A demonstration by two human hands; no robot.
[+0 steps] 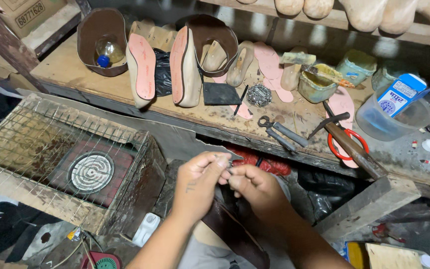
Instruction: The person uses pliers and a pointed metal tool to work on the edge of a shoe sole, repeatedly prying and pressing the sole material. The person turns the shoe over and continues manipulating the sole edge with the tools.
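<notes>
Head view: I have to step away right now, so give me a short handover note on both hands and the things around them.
Left hand and right hand: fingers pinched together on a small thin item between them, too small to identify.
A brown leather piece lies on the lap below the hands.
Two shoe lasts with pink insoles stand on the workbench; pincers and red-handled scissors lie to their right.
Wire-covered heater box sits at left.
Progress cannot be judged.

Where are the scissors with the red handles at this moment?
In the head view, the red-handled scissors lie on the right part of the workbench, partly under a wooden-handled tool, between the grey pliers and the clear plastic tub.
</notes>
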